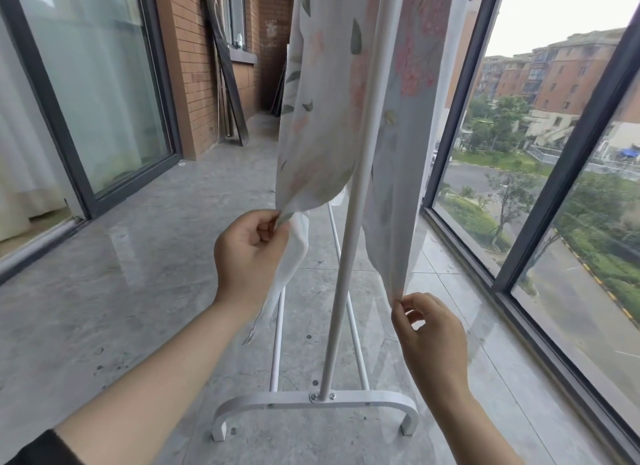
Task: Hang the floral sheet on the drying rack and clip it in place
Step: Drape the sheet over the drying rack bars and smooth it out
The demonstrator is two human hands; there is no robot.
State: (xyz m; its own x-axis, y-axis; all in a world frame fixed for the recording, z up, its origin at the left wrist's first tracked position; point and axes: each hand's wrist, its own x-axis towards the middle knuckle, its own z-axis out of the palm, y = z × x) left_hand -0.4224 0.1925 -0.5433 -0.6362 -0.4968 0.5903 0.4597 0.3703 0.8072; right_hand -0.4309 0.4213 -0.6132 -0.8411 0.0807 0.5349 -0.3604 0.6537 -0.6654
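Note:
The floral sheet [325, 94], pale with pink flowers and green leaves, hangs down on both sides of the white drying rack [349, 229]. The rack's upright pole runs up the middle from a curved foot near the floor. My left hand [247, 253] pinches the lower edge of the sheet's left half, left of the pole. On the other side of the pole, my right hand [429, 340] pinches the bottom corner of the right half. The rack's top bar is out of view. No clip shows.
Tall windows [540, 243] with dark frames run along the right, close to the rack. A glass sliding door [97, 94] and a brick wall line the left. Dark boards [225, 73] lean against the wall further back. The floor is grey tile.

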